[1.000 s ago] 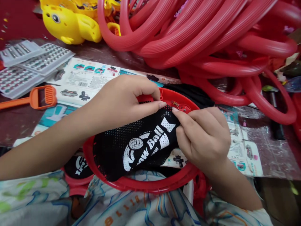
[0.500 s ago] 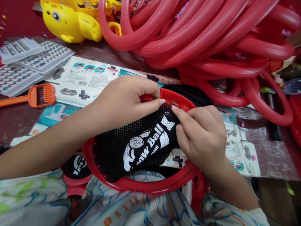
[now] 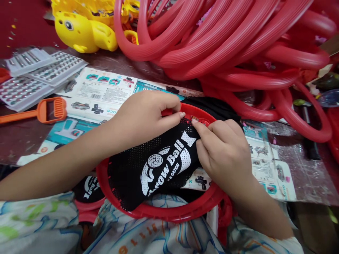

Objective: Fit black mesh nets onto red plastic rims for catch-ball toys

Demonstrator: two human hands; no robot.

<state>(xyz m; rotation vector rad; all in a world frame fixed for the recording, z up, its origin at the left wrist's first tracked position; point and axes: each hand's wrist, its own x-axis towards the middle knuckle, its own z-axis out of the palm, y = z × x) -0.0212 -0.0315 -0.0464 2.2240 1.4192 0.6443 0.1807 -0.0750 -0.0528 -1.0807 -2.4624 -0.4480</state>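
Observation:
A red plastic ring (image 3: 161, 216) rests over my lap, leaning on the table edge. Black mesh fabric (image 3: 129, 173) with white "Ball" lettering spans part of it and is fixed along the ring's left side. At the ring's far rim, my left hand (image 3: 156, 113) pinches the fabric's edge between thumb and curled fingers. Just right of it, my right hand (image 3: 225, 148) is closed on the same mesh edge, thumb and index finger pressed at the rim. The fingertips of both hands nearly meet. Exactly how the mesh meets the rim there is partly hidden by my fingers.
Large red ribbed rings (image 3: 212, 46) are piled at the back right. A yellow toy (image 3: 82, 33) stands at the back left. Trays of small metal parts (image 3: 57, 68) and an orange plastic tool (image 3: 51, 110) lie left, beside printed cardboard (image 3: 103, 86).
The view has shifted slightly, so the table items sit a little lower and further right. Both hands keep their pinch on the mesh at the far rim, with hardly any movement.

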